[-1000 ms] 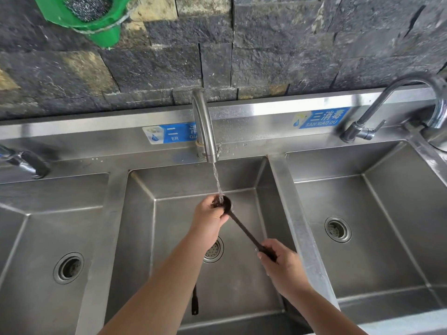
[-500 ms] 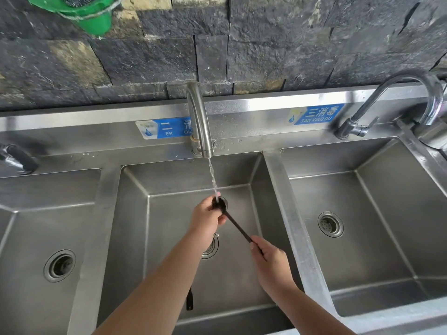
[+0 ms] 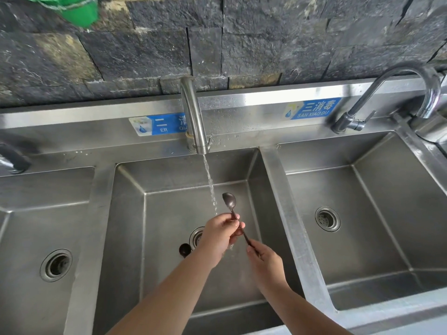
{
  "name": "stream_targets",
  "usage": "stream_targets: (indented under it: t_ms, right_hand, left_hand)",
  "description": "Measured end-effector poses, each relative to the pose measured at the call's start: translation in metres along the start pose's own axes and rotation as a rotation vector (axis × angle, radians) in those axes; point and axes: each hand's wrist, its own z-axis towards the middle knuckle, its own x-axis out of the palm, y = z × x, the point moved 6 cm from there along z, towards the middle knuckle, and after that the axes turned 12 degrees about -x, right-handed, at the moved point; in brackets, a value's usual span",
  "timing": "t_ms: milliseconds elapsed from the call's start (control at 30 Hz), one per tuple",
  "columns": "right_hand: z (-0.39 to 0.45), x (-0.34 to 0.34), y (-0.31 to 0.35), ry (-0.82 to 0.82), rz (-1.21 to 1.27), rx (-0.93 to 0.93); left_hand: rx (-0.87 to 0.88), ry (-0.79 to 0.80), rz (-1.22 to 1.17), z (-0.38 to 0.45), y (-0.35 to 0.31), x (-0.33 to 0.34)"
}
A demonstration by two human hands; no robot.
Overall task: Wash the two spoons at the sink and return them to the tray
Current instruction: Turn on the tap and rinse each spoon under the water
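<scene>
A dark spoon [image 3: 229, 200] is held over the middle basin [image 3: 169, 213], its bowl up and just right of the water stream [image 3: 211, 184]. My right hand [image 3: 264, 261] grips the handle's end. My left hand [image 3: 221, 234] pinches the handle's middle, and the water lands on it. A second dark spoon [image 3: 184, 249] lies on the basin floor by the drain, mostly hidden under my left forearm. No tray is in view.
The middle faucet [image 3: 193, 117] runs. Left basin [image 3: 48, 226] and right basin [image 3: 362, 213] flank the middle one, with steel dividers between. A curved faucet [image 3: 391, 93] stands at the right. A green container [image 3: 77, 8] hangs on the stone wall.
My left hand slid from the spoon's bowl down to the handle. The bowl left the stream and now shows to its right. The camera view shifted.
</scene>
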Motion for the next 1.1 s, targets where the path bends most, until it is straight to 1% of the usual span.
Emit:
stream_targets:
  t_ms: [133, 233, 367, 433, 500, 567, 600, 700, 767, 833, 867, 1000, 1100]
  right_hand:
    - [0.006, -0.014, -0.003, -0.007, 0.043, 0.03]
    - [0.011, -0.027, -0.004, -0.001, 0.026, 0.021]
    - [0.018, -0.059, -0.003, -0.092, 0.046, 0.004]
    - [0.02, -0.082, 0.0, -0.169, -0.062, -0.052]
    - [0.023, -0.105, 0.001, -0.198, -0.264, -0.099]
    - [0.027, -0.124, -0.002, -0.178, -0.46, -0.125]
    - [0.031, -0.133, -0.006, -0.159, -0.519, -0.127]
    - [0.043, -0.163, -0.02, -0.139, -0.585, -0.103]
    - [0.051, -0.185, -0.037, -0.184, -0.582, -0.056]
    - [0.057, -0.201, -0.06, -0.195, -0.561, 0.026]
    - [0.06, -0.207, -0.074, -0.189, -0.544, 0.066]
    - [0.078, -0.22, -0.129, -0.148, -0.389, 0.229]
    - [0.098, -0.207, -0.173, -0.049, -0.235, 0.359]
  left_hand:
    - [0.032, -0.022, 0.138, 0.001, -0.003, 0.014]
    - [0.048, -0.033, 0.178, 0.005, -0.004, 0.031]
    - [0.046, -0.031, 0.193, 0.01, -0.007, 0.062]
    - [0.019, -0.018, 0.21, 0.012, -0.006, 0.081]
    - [0.004, -0.016, 0.228, 0.014, -0.005, 0.103]
    - [-0.001, -0.002, 0.237, 0.019, -0.003, 0.127]
    - [-0.005, 0.001, 0.238, 0.021, -0.002, 0.14]
    - [-0.019, -0.007, 0.248, 0.034, 0.005, 0.172]
    - [-0.06, 0.067, 0.218, 0.045, 0.017, 0.197]
    - [-0.119, 0.135, 0.238, 0.059, 0.031, 0.225]
    - [-0.142, 0.144, 0.279, 0.066, 0.04, 0.238]
    - [-0.217, 0.121, 0.432, 0.094, 0.081, 0.273]
    - [-0.304, 0.039, 0.457, 0.12, 0.107, 0.279]
